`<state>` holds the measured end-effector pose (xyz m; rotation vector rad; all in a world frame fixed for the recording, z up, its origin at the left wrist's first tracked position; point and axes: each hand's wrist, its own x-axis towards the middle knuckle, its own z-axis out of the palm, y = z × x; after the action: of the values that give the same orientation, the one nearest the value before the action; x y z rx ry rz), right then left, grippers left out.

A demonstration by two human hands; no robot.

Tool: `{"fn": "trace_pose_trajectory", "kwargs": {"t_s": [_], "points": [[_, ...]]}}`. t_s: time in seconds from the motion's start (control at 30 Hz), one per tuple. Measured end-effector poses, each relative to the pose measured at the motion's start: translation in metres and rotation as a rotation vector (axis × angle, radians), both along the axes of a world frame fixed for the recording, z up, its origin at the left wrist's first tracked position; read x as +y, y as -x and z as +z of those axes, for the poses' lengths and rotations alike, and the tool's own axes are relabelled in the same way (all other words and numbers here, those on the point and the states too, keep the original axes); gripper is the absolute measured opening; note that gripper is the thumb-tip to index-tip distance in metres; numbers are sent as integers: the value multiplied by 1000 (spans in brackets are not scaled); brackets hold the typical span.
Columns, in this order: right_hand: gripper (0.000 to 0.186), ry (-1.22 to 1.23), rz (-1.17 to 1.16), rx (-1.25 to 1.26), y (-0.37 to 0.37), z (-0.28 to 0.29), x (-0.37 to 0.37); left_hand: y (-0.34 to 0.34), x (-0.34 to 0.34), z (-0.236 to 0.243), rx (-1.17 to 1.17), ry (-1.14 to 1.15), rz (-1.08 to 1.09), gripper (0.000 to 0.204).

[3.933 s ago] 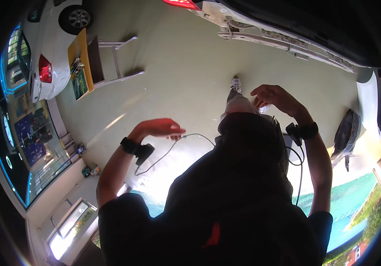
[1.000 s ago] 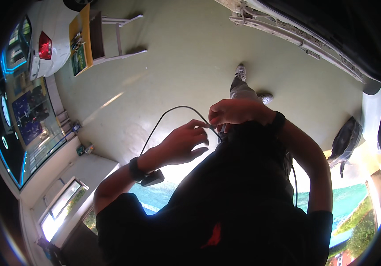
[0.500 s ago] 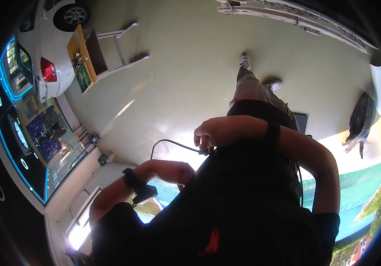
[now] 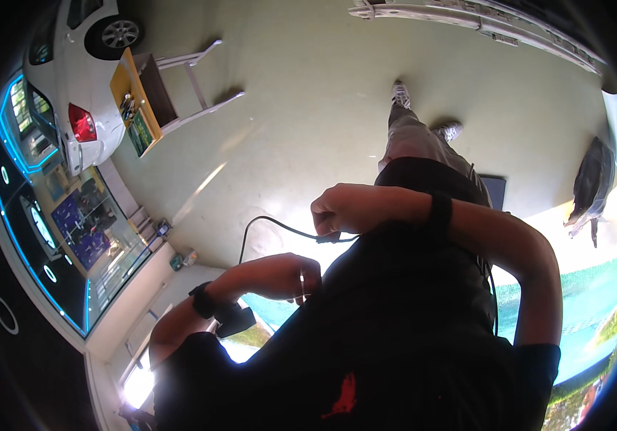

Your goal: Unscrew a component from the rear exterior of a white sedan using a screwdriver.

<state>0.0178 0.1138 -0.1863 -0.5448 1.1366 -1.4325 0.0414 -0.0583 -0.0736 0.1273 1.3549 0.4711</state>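
Observation:
My right hand (image 4: pixel 335 208) is closed in a pinch on a thin black cable (image 4: pixel 274 220) in front of my black shirt (image 4: pixel 394 302). From the pinch the cable arcs left and drops behind my left forearm; a short length also shows to the right of the fingers. My left hand (image 4: pixel 287 277) is lower and to the left, close against the shirt, with its fingers bent together. A small bright streak shows at those fingers, and what they hold, if anything, cannot be made out. Dark bands are on both wrists, with a black box (image 4: pixel 235 320) at the left one.
A small table with a yellow edge (image 4: pixel 136 100) lies toward the far left, beside a white car (image 4: pixel 93 86). Metal rails (image 4: pixel 437 16) cross the far right. A dark garment-like object (image 4: pixel 594 183) is at the right, and a dark flat object (image 4: pixel 495 190) lies beside my legs.
My left hand has risen slightly and its fingers have turned, showing a bright streak. My right hand has shifted a little and still pinches the cable, more of which now shows right of the fingers.

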Motion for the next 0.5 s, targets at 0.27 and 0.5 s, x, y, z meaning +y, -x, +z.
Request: {"fn": "trace_pose_trajectory", "kwargs": {"t_s": [0.27,0.5], "points": [[17,-59,-20,-71,-1,-2,0,-15,-4,-17,-432,30,273,26],[16,-79,-62,-98,-1,-8,3,-22,-9,-42,1,182,1109,23]]}}
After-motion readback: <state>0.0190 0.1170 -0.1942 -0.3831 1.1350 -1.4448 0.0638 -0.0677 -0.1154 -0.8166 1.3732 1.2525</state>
